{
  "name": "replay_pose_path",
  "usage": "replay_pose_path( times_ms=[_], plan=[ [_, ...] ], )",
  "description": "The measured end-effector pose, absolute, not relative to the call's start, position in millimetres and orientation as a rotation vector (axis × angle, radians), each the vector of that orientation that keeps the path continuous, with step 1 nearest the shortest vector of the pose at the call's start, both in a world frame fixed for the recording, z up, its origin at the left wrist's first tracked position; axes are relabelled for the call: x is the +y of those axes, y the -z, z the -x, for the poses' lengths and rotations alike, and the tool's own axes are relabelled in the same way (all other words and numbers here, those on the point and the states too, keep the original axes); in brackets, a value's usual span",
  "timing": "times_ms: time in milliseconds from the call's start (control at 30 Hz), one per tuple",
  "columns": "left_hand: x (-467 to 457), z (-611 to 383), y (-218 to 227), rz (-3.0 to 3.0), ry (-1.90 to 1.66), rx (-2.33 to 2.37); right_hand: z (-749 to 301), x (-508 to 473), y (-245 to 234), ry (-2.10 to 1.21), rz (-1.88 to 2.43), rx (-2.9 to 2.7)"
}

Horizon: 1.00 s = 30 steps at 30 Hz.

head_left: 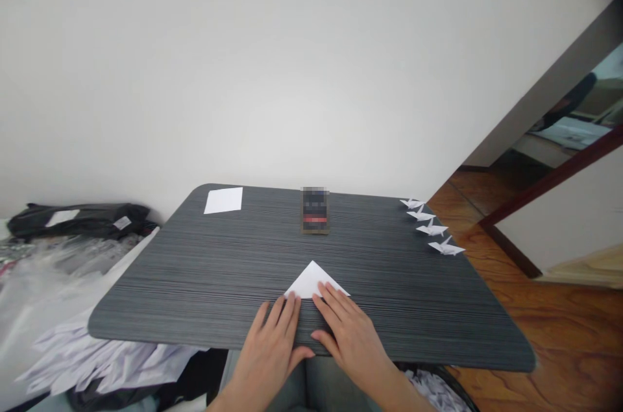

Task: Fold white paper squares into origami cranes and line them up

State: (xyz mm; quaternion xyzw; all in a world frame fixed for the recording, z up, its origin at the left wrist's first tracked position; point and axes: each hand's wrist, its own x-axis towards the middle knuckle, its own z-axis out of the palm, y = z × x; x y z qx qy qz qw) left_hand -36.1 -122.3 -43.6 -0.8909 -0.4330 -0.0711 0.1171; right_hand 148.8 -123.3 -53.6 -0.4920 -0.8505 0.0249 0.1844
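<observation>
A white sheet of paper [311,276], folded into a triangle, lies on the dark table with its point facing away from me. My left hand [270,340] rests flat at its lower left corner, fingers stretched out and fingertips on the folded edge. On the right part of the paper, the fingers of my right hand [348,331] lie flat and spread, pressing on the lower edge. Neither hand grips anything. Both thumbs are held out toward the middle, near the table's front edge.
White paper sheets [223,200] lie at the table's back left. A pixelated dark item [315,211] sits at the back middle. Several folded paper cranes [446,247] line the right edge. Plastic bags [68,269] and white papers [117,360] are left of and below the table [195,282].
</observation>
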Motion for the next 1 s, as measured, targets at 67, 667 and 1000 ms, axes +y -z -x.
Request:
replay_pose_path(
  times_ms=[67, 667, 1000],
  plan=[
    [-123.7, 39.8, 43.5, 2.577, 0.22, -1.318, -148.9, -123.5, 53.7, -0.069, 1.387, -2.39],
    [-132.7, 64.5, 48.8, 2.483, 0.286, -1.419, -150.9, -123.3, 52.2, -0.066, 1.372, -2.463],
    [-117.7, 27.2, 41.0, 2.797, 0.285, -1.212, -149.6, -120.6, 54.6, -0.031, 1.364, -2.447]
  ],
)
